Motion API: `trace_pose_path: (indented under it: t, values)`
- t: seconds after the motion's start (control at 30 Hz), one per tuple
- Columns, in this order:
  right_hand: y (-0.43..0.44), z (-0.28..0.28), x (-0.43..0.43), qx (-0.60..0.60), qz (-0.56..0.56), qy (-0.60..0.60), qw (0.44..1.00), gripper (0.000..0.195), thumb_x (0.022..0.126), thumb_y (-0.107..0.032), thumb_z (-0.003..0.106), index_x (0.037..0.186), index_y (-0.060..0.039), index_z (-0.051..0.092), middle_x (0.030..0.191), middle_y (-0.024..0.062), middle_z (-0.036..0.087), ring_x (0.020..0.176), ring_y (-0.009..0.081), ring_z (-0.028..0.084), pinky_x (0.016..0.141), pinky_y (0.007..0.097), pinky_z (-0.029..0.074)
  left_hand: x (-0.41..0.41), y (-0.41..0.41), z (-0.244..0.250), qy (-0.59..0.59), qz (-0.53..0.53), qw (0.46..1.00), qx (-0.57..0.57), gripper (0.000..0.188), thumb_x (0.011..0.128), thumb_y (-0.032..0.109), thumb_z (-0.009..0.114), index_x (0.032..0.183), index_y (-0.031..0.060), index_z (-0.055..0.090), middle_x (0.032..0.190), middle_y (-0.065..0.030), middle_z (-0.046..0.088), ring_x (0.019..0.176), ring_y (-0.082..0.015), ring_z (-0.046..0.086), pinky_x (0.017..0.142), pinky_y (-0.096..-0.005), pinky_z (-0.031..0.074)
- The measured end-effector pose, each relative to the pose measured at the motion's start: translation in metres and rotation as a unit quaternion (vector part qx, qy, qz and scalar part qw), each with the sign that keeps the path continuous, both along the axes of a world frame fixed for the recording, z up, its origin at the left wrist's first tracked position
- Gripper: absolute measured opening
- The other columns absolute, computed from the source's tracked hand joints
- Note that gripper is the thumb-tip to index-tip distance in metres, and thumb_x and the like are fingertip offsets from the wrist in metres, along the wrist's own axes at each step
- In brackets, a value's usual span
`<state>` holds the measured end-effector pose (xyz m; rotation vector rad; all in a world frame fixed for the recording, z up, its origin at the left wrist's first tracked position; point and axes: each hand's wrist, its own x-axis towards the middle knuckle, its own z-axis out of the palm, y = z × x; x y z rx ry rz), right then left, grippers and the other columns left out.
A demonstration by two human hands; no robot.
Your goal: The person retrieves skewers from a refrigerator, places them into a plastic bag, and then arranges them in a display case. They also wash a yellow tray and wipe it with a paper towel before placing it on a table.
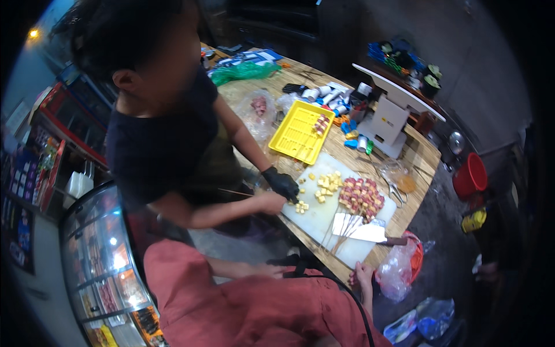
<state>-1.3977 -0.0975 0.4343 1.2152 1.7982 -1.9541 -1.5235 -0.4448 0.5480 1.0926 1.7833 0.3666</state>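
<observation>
My right hand (362, 274) rests at the table's near edge by the corner of a white cutting board (318, 217); its thumb stands apart and nothing shows in it. Lower left, my left hand (271, 271) lies before my red shirt near a black strap, its fingers blurred. On the board are yellow cubes (329, 182), a heap of skewered pink meat and yellow cubes (362, 195), and a cleaver (360, 230) with bare skewer ends across its blade. A co-worker's black-gloved hand (282, 184) and bare hand (271, 203) meet at the board's left edge, with a thin stick (236, 191) there.
A yellow tray (299, 130) holds a few skewered pieces. Beside it are bagged meat (259, 106), rolls and clips. Scissors (398, 195) lie right of the board. A red basket (416, 256) with plastic bags and a red bucket (470, 178) stand right; a glass display case (104, 260) stands left.
</observation>
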Motion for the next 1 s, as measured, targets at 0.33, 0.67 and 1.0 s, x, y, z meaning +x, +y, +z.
trace_pose_path:
  t: [0.33,0.67,1.0]
  values:
    - [-0.042,-0.026,0.104,0.340,0.275,-0.005,0.899,0.042,0.080,-0.038,0.054,0.067,0.0019,0.059,0.058,0.0180,0.054,0.056,0.0246,0.054,0.056,0.0394,0.040,-0.003,0.012,0.025,-0.039,0.042,0.993,-0.099,0.062,0.084,0.051,0.031,0.135,0.0176,0.020,0.125,-0.0179,0.042,0.109,-0.0352,0.045,0.088,-0.0397,0.038]
    - [-0.033,-0.050,0.141,0.292,0.209,-0.106,0.927,0.043,0.081,-0.038,0.051,0.066,0.0016,0.059,0.058,0.0191,0.055,0.056,0.0264,0.055,0.056,0.0395,0.041,0.001,0.025,0.010,-0.099,0.021,0.988,-0.114,0.061,0.080,0.042,0.042,0.133,0.0178,0.024,0.125,-0.0178,0.039,0.106,-0.0347,0.047,0.086,-0.0401,0.040]
    - [-0.058,-0.035,0.202,0.326,0.081,-0.120,0.934,0.045,0.083,-0.038,0.049,0.065,0.0014,0.059,0.059,0.0203,0.055,0.055,0.0283,0.056,0.056,0.0395,0.042,-0.067,0.078,0.035,0.096,-0.266,0.959,0.038,0.071,0.057,0.018,0.071,0.121,0.0097,0.039,0.104,-0.0159,0.049,0.097,-0.0320,0.051,0.081,-0.0394,0.043]
